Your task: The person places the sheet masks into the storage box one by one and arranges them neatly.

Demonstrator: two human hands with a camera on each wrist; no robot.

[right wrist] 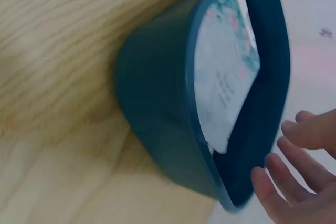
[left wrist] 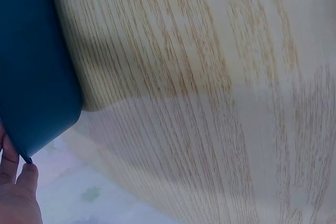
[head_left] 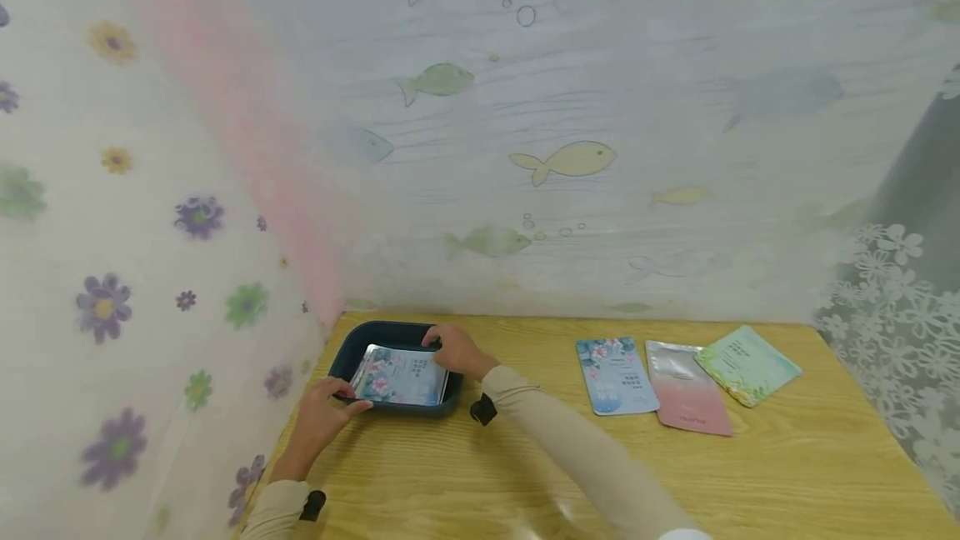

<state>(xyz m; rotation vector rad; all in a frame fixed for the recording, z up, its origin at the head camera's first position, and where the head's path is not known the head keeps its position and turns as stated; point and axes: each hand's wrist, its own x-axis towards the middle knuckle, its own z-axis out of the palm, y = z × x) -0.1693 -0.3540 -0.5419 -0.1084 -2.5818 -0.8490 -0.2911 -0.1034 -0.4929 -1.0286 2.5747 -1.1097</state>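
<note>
A dark teal plastic basin (head_left: 408, 412) stands at the far left of the table, holding a small stack of face mask packets (head_left: 405, 377). The top packet is pale blue with pink flowers. My left hand (head_left: 318, 422) pinches the basin's rim at its front left corner; the left wrist view shows the thumb and fingers (left wrist: 30, 174) at the edge. At the back right corner, my right hand (head_left: 459, 352) reaches over the basin. Its fingers (right wrist: 286, 174) are spread and slightly bent close to the rim in the right wrist view, with nothing between them.
To the right lie a blue floral packet (head_left: 617, 377), a pink and silver packet (head_left: 688, 390) and a green packet (head_left: 750, 365), the last two overlapping. Fish-printed curtain (head_left: 570, 215) hangs behind the wooden table (head_left: 525, 473), and flower-printed curtain (head_left: 150, 273) along its left side.
</note>
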